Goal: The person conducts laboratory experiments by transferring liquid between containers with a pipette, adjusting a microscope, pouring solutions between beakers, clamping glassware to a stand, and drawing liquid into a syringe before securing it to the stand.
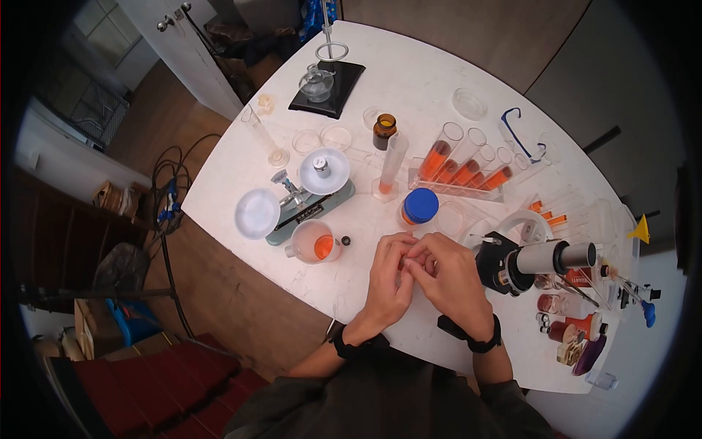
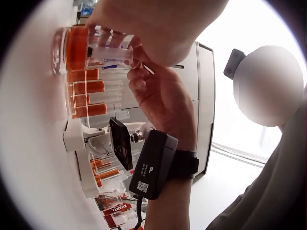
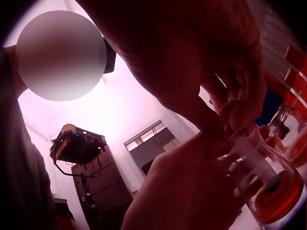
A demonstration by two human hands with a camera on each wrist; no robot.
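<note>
Both hands meet at the table's front edge in the head view, fingertips together, and they hide what lies between them. A clear glass bottle [image 2: 76,50] of orange liquid shows there in the left wrist view, its base at the tabletop. My left hand [image 1: 387,285] holds this bottle; its fingers show through the glass in the right wrist view. Inside stands a frosted tube [image 3: 254,158] with a dark lower tip. Bent over the bottle's mouth, my right hand [image 1: 452,276] pinches the tube's upper end between thumb and fingers.
A blue-lidded jar [image 1: 420,206] stands just beyond the hands. A beaker [image 1: 313,243] with orange liquid and a pan balance [image 1: 311,212] are on the left. The microscope [image 1: 523,260] is close on the right. Behind stands a test tube rack [image 1: 468,192].
</note>
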